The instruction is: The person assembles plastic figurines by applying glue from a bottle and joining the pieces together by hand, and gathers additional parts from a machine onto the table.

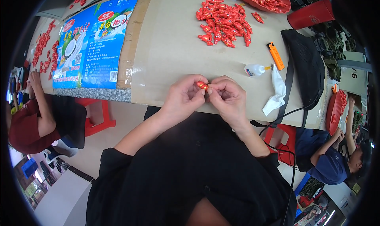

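Note:
Between my two hands is a small red ornament with gold markings (pixel 202 85), near the table's front edge. My left hand (pixel 185 94) pinches it between thumb and fingers. My right hand (pixel 228 99) is closed as well, with thumb and fingertip pressed at the ornament's right end. Its exact kind is too small to make out. Beyond my hands lies a pile of similar red ornaments (pixel 225 22), with a single red ornament (pixel 257 17) just to the right of it.
Right of my hands are a small white glue bottle (pixel 254 70), an orange lighter (pixel 276 55), a crumpled white tissue (pixel 276 92) and a black bag (pixel 304 67). A red tray (pixel 285 8) and red cup (pixel 311 14) stand farther back. Blue printed cardboard (pixel 93 43) covers the left. Other people sit at both sides.

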`<state>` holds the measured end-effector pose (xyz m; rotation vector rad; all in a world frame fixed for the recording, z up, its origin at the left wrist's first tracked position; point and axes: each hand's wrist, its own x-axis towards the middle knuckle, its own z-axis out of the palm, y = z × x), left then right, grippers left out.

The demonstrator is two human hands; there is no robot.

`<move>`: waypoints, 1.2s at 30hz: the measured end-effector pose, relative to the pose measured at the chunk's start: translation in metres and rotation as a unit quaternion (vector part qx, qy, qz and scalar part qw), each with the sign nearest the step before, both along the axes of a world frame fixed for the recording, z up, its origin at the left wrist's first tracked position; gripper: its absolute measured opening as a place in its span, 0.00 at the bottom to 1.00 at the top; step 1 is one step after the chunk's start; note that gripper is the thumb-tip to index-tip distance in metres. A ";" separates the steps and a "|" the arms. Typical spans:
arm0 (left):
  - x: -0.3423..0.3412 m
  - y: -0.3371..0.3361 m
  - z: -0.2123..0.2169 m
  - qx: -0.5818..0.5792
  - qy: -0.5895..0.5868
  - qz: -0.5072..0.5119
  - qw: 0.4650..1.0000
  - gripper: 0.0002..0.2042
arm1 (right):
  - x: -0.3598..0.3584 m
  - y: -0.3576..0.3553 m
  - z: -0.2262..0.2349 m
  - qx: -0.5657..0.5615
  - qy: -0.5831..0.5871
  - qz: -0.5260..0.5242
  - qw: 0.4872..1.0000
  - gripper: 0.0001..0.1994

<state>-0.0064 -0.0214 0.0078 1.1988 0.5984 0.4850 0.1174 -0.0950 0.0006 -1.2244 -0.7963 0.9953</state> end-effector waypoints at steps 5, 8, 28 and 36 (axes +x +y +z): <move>0.000 0.000 -0.001 0.007 0.000 0.001 1.000 0.09 | 0.000 0.000 0.001 -0.002 -0.003 -0.002 1.000 0.02; -0.001 0.000 -0.002 0.014 -0.001 -0.006 1.000 0.09 | 0.000 0.000 0.001 -0.006 -0.004 0.003 1.000 0.01; -0.004 0.003 0.000 0.007 -0.054 0.007 0.998 0.09 | -0.003 0.002 0.006 -0.003 0.059 -0.031 0.998 0.04; -0.007 0.003 -0.003 -0.001 -0.058 0.017 0.998 0.08 | 0.001 -0.001 0.005 0.023 0.030 -0.002 0.999 0.05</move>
